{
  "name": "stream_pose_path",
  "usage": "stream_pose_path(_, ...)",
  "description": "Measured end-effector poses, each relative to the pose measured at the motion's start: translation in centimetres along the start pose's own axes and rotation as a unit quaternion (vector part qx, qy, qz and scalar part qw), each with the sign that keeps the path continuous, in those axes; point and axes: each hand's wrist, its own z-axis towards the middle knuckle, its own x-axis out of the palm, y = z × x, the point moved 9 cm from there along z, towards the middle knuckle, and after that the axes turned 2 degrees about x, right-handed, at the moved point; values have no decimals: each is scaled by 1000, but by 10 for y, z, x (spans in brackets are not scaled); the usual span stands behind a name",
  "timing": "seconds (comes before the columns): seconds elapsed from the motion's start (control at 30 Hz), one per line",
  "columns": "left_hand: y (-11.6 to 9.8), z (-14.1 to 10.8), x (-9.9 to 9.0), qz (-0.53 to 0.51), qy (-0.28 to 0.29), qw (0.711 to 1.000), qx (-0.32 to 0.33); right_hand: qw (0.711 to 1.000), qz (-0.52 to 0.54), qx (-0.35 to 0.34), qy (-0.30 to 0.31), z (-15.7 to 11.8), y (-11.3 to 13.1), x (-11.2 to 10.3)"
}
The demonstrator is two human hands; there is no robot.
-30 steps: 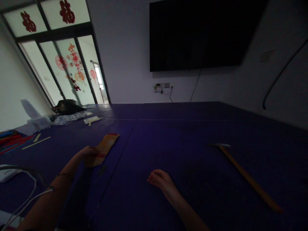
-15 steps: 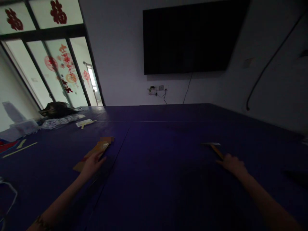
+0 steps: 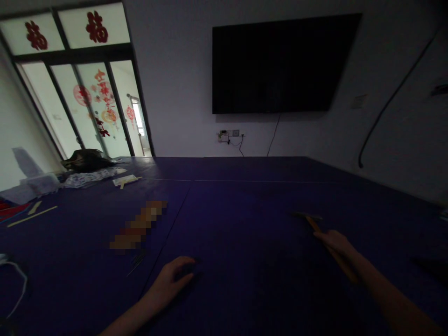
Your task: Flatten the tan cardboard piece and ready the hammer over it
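While the left hand (image 3: 173, 280) rests on the dark blue table (image 3: 245, 261) with fingers curled and holding nothing, the right hand (image 3: 334, 241) lies on the wooden handle of a hammer (image 3: 325, 242); whether its fingers close round the handle cannot be told. The hammer's metal head points away, toward the wall. A few thin nails (image 3: 136, 262) lie just left of the left hand, with a blurred orange packet (image 3: 138, 225) beyond them. Far off, a dark screen (image 3: 280, 65) hangs on the wall.
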Motion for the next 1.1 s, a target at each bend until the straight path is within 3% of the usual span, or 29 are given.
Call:
stream_pose_path(0.1, -8, 1, 5, 12, -9, 1000, -3, 998, 46, 37, 26, -15, 22, 12)
stream_pose_path(0.23, -30, 15, 29, 31, 18, 999, 2, 992, 123, 38, 11, -63, 79, 40)
stream_pose_path(0.4, -73, 33, 82, 127, 41, 990, 41, 970, 241, -43, -9, -141, 169, 78)
stream_pose_path(0.47, -79, 37, 101, 180, 49, 982, 34, 958, 276, -78, -8, -164, 198, 85)
stream_pose_path(0.53, -77, 39, 105, 214, 28, 976, 22, 946, 304, -112, -4, -180, 221, 87)
stream_pose_path(0.6, -74, 39, 95, 217, -7, 976, 29, 931, 332, -155, 7, -190, 237, 86)
stream_pose_path(0.7, -65, 40, 64, 187, -41, 980, 54, 905, 364, -217, 27, -199, 246, 84)
stream_pose_path(0.83, -43, 46, 1, 182, -92, 978, 38, 880, 387, -270, 53, -199, 226, 92)
stream_pose_path(0.97, -13, 60, -61, 212, -139, 967, -21, 890, 364, -263, 78, -192, 196, 112)
stream_pose_path(1.1, 17, 71, -97, 278, -140, 947, -76, 897, 355, -250, 89, -187, 188, 121)
